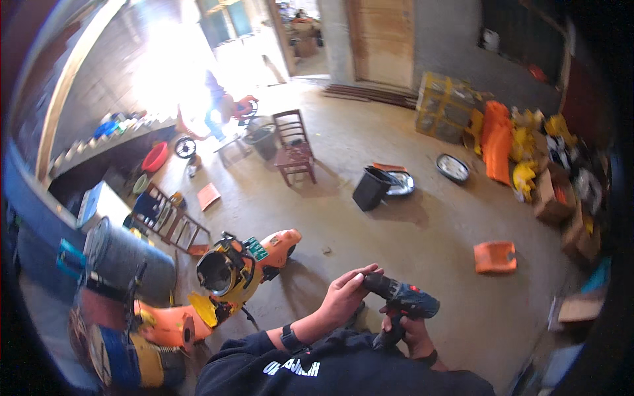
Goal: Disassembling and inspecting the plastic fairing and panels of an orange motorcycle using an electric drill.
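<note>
Here the right hand grips the drill near, at the chest, while left hand closes round its chuck; a squeezed trigger could pinch those fingers.

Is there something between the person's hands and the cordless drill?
No, nothing visible. The right hand already holds the blue cordless drill by its handle, and the left hand is wrapped around its front end. Both hands touch it directly.
</note>
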Demonstrator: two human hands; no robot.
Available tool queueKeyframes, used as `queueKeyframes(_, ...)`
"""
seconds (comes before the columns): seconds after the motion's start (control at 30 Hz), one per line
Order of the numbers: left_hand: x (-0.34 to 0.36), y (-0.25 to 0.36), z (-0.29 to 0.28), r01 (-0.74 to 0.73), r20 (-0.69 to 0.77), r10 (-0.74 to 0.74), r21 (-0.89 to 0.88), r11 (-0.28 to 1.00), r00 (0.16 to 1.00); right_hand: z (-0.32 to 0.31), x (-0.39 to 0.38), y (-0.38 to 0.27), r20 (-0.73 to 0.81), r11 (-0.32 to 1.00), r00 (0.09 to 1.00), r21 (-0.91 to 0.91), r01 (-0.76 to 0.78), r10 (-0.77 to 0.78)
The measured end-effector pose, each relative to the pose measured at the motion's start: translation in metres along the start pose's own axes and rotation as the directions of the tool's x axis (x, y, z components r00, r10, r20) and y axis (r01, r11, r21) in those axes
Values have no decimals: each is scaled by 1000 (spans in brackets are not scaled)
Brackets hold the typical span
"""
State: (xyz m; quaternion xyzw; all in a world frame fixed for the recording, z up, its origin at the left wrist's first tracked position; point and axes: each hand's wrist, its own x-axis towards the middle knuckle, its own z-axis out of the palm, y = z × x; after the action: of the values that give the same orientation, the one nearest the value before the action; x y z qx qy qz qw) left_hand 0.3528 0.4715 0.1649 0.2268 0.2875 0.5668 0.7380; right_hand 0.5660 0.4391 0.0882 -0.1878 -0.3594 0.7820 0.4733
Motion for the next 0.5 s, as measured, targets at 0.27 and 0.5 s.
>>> queueKeyframes(0.27,-86,-26,-77,-359,-492,141,-383,851,859,12,5,68,174,940,932,-185,-287,319)
queueKeyframes(0.5,-136,3,-90,-383,-346,222,-518,765,911,75,2,71,299,711,901,-703,-15,314)
